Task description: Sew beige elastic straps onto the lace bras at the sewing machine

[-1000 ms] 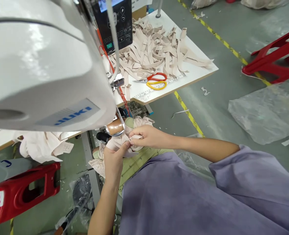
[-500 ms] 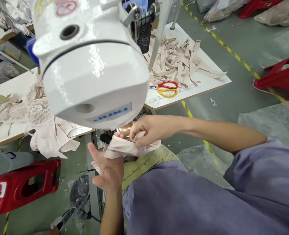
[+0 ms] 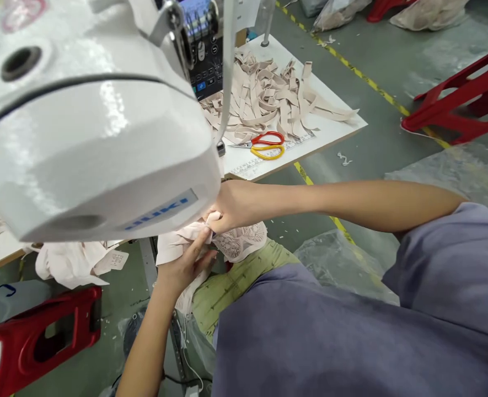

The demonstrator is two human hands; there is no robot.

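Note:
A pale pink lace garment hangs just under the head of a white sewing machine. My right hand reaches in from the right and pinches the top of the garment, its fingertips partly hidden by the machine. From below, my left hand comes up, fingers closed on the same fabric. The needle area is hidden behind the machine head.
A white table behind holds a heap of beige fabric strips and red and yellow scissors. More pink fabric droops off the table's left edge. Red plastic stools stand at the left and right. Clear plastic sheeting lies on the floor.
My left hand, open and spread half a second ago, has closed on the garment. My right hand has pushed further under the machine head, and the view has shifted.

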